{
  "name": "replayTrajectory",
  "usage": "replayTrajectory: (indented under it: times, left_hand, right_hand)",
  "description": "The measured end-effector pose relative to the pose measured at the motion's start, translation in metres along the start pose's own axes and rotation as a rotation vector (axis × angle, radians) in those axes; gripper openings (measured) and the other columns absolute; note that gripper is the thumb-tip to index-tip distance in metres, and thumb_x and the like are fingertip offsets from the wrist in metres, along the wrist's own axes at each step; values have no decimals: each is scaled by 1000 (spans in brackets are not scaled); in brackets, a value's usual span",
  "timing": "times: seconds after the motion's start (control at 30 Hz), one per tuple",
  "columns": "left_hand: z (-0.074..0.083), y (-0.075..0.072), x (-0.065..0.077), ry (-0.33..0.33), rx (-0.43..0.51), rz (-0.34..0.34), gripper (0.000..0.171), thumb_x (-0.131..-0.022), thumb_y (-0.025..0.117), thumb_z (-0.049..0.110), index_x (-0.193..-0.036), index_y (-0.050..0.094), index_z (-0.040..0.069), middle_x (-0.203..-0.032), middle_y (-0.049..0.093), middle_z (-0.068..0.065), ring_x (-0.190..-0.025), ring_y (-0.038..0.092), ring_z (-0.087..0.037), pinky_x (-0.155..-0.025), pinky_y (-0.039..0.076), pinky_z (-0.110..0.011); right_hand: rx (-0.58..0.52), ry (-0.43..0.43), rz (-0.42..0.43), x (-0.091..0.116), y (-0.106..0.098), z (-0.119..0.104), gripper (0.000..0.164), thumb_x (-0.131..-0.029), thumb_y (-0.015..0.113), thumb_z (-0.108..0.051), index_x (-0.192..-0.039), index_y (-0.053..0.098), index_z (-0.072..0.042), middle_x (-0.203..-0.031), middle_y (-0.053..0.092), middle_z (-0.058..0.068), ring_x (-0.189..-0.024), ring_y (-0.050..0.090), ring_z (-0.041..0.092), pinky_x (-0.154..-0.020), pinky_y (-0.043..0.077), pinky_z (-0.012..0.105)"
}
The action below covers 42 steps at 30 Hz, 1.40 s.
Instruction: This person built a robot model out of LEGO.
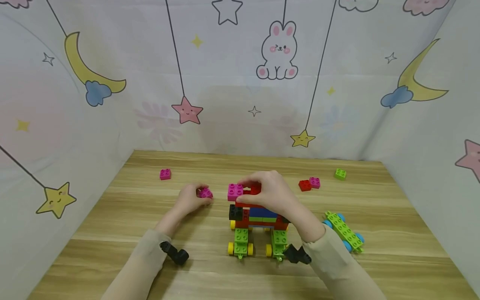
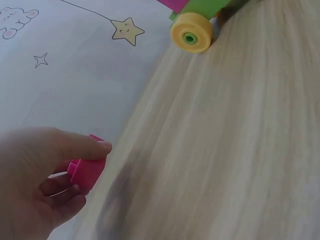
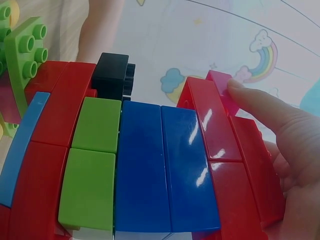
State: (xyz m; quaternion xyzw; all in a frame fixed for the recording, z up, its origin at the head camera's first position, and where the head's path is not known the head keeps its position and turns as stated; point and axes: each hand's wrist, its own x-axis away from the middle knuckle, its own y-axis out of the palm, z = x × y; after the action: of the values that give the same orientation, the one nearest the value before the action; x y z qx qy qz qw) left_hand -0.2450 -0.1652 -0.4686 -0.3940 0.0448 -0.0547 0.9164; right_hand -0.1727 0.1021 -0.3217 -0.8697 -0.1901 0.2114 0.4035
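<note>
My left hand (image 1: 188, 198) pinches a pink brick (image 2: 89, 172) between thumb and fingers, low over the table left of the built vehicle. My right hand (image 1: 275, 193) reaches over the top of that vehicle, a stack of red, blue and green bricks (image 1: 262, 213). Its thumb and fingertips hold another pink brick (image 1: 235, 192) at the upper left end, beside the red top bricks (image 3: 257, 170). A black brick (image 1: 235, 212) juts out below. Green wheeled bases (image 1: 241, 241) with yellow wheels carry the stack. The right hand hides part of the top.
A green wheeled base (image 1: 345, 230) with blue wheels lies at the right. Behind are a red brick (image 1: 305, 185), a pink brick (image 1: 315, 182) and a green brick (image 1: 340, 174). One pink brick (image 1: 165, 174) sits back left on the wooden table (image 1: 123, 200).
</note>
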Motion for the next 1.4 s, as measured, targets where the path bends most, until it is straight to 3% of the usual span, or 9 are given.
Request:
replayTrajectory:
  times: [0.13,0.53,0.83,1.4]
  left_hand:
    - [11,-7,5,-1,35,19,49,-83,77,15,-128,62,1,-117,63,-21,-105,59,-34,-88,51,-46]
    - [57,-33,23,254,10,114,46,-88,74,19,-129,62,1,-112,66,-18,-104,62,-34,-92,52,-50]
    - [90,-51,41,330,87,161,46,-86,76,17,-127,63,2,-116,67,-16,-106,63,-33,-91,53,-48]
    - [120,-63,66,571,101,229,40,-82,79,10,-119,68,1,-113,71,-12,-104,67,-26,-90,55,-45]
  right_hand:
    - [4,9,-2,0,0,0,38,-82,79,-32,-114,73,-11,-106,74,3,-93,67,17,-81,56,31]
    - [11,6,6,0,0,0,39,-82,79,-31,-114,73,-10,-105,75,4,-91,67,18,-79,56,31]
    - [4,8,-3,0,-1,0,39,-82,79,-31,-114,73,-10,-106,75,4,-92,68,18,-80,56,32]
    - [-14,12,-1,-1,0,0,38,-82,79,-30,-113,74,-9,-106,74,5,-92,68,18,-81,57,32]
